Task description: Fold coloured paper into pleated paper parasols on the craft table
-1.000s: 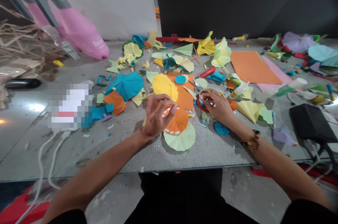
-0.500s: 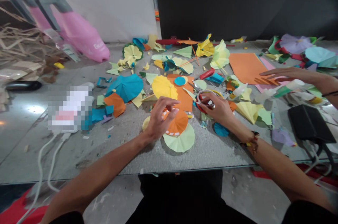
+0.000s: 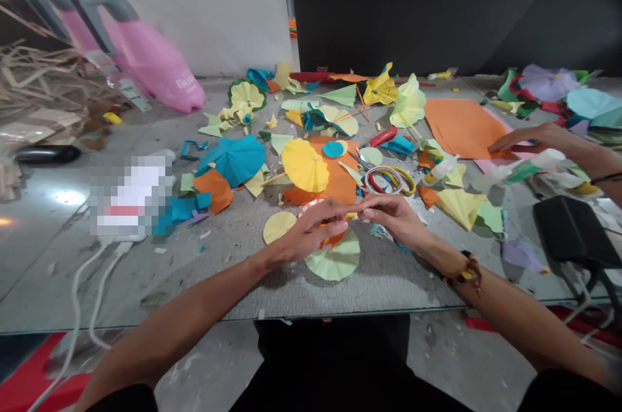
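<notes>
My left hand (image 3: pixel 318 225) hovers over an orange pleated paper disc (image 3: pixel 334 238), its thumb and fingers apart. The disc has small white pieces along its edge and is largely hidden by the hand. Fingertip to fingertip with it is my right hand (image 3: pixel 396 217), its thumb and forefinger pressed together; anything between them is too small to make out. Under the orange disc lies a larger pale green pleated disc (image 3: pixel 335 260). A small pale yellow disc (image 3: pixel 278 228) rests to the left. Just beyond the right hand are white and yellow rings (image 3: pixel 389 180).
Yellow (image 3: pixel 305 164) and blue paper umbrellas (image 3: pixel 232 160) stand beyond my hands, amid scattered paper scraps. Another person's hand (image 3: pixel 539 138) touches orange sheets (image 3: pixel 454 127) on the right. Glue bottles (image 3: pixel 534 164), a black box (image 3: pixel 576 230), a white cabled device (image 3: pixel 131 198) and pink sprayers (image 3: pixel 155 65) surround this.
My right hand has left the rings and come left to meet my left hand's fingertips. The left hand has shifted slightly right. The other person's hand has moved a little on the orange sheets.
</notes>
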Motion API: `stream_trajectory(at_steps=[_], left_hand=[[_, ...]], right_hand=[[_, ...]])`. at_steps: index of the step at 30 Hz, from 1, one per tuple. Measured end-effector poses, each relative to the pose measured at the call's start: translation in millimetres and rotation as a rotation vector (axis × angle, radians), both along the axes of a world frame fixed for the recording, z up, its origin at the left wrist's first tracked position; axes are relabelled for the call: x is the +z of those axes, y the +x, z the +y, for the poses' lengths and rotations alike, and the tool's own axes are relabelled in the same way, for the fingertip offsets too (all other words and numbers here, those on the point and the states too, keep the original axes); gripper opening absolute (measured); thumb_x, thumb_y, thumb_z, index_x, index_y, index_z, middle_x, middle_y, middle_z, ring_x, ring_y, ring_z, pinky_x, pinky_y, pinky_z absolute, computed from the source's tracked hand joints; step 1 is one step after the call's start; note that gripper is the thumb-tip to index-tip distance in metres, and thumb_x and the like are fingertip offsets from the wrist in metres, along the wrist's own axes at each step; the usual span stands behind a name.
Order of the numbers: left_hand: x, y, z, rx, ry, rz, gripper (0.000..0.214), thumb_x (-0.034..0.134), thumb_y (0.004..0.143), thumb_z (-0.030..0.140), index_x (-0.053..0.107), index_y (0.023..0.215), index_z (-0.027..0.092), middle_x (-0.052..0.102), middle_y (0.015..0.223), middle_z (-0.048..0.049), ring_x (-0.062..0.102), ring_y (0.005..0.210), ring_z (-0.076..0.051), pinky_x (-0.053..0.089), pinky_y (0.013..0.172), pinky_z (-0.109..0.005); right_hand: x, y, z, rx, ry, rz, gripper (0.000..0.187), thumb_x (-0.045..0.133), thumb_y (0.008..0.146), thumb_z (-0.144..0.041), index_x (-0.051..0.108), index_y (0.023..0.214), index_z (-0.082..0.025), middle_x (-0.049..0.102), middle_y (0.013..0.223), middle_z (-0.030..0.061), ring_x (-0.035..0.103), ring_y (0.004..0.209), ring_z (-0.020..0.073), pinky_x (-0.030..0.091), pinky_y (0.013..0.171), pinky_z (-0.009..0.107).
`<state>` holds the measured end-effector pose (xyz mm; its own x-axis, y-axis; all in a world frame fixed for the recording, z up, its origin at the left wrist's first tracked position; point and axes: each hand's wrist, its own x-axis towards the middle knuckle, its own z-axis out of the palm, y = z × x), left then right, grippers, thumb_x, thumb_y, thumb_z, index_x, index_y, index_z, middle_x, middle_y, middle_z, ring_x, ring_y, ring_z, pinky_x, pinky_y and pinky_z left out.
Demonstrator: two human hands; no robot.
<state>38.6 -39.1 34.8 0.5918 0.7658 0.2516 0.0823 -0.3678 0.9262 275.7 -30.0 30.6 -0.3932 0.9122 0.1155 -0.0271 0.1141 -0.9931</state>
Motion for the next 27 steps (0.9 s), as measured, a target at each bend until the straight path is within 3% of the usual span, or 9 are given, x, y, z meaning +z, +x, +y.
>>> stream_trajectory(at_steps=[4, 8, 11, 16, 22, 27], left_hand=[[-4.7, 2.3, 0.6, 0.067, 0.1, 0.03, 0.032, 0.055, 0.103, 0.033, 0.071, 0.131, 0.032, 0.059, 0.092, -0.0023, 0.06, 0.081, -0.015, 0.053, 0.077, -0.031], [-11.6, -1.4, 5.7, 0.332, 0.334, 0.134, 0.028, 0.054, 0.105, 0.032, 0.071, 0.127, 0.028, 0.063, 0.098, -0.0038, 0.062, 0.087, -0.016, 0.054, 0.079, -0.03], [-15.6, -9.2, 13.4, 0.461, 0.569, 0.362, 0.037, 0.057, 0.103, 0.038, 0.063, 0.136, 0.023, 0.065, 0.114, -0.0085, 0.062, 0.106, -0.022, 0.052, 0.096, -0.04], [-19.9, -16.5, 21.2, 0.414, 0.73, 0.674, 0.035, 0.063, 0.097, 0.047, 0.072, 0.116, 0.02, 0.065, 0.118, -0.0106, 0.058, 0.111, -0.029, 0.049, 0.099, -0.047], [-24.9, -13.7, 17.6, 0.367, 0.709, 0.77, 0.04, 0.06, 0.098, 0.052, 0.07, 0.119, 0.019, 0.064, 0.121, -0.0128, 0.057, 0.112, -0.032, 0.049, 0.094, -0.047], [-26.6, -11.9, 15.9, 0.362, 0.702, 0.766, 0.034, 0.063, 0.098, 0.047, 0.067, 0.12, 0.02, 0.063, 0.125, -0.0128, 0.057, 0.115, -0.032, 0.049, 0.096, -0.045]], right_hand=[[-7.2, 1.8, 2.1, -0.01, -0.057, 0.083, 0.017, 0.082, 0.085, -0.041, 0.078, 0.085, -0.025, 0.07, 0.079, -0.0007, 0.064, 0.076, 0.0139, 0.052, 0.074, 0.029], [-8.6, 3.5, 3.9, -0.043, -0.047, 0.088, 0.015, 0.081, 0.086, -0.038, 0.076, 0.081, -0.025, 0.069, 0.076, -0.002, 0.063, 0.072, 0.013, 0.051, 0.071, 0.027], [-5.7, 4.4, 5.0, -0.083, 0.024, 0.023, 0.017, 0.08, 0.087, -0.039, 0.073, 0.081, -0.024, 0.068, 0.074, -0.0019, 0.061, 0.07, 0.0131, 0.048, 0.067, 0.026], [-3.7, 2.4, 3.3, -0.066, 0.155, -0.151, 0.023, 0.073, 0.092, -0.044, 0.07, 0.087, -0.023, 0.068, 0.08, 0.0, 0.06, 0.072, 0.0141, 0.047, 0.066, 0.028], [-7.8, -1.4, -2.8, -0.046, 0.336, -0.351, 0.024, 0.068, 0.096, -0.046, 0.066, 0.093, -0.022, 0.067, 0.083, 0.0019, 0.061, 0.073, 0.0157, 0.051, 0.069, 0.031], [-13.2, -2.1, -3.4, -0.029, 0.454, -0.496, 0.026, 0.066, 0.097, -0.041, 0.06, 0.115, -0.023, 0.07, 0.1, 0.0065, 0.065, 0.08, 0.0182, 0.054, 0.071, 0.032]])
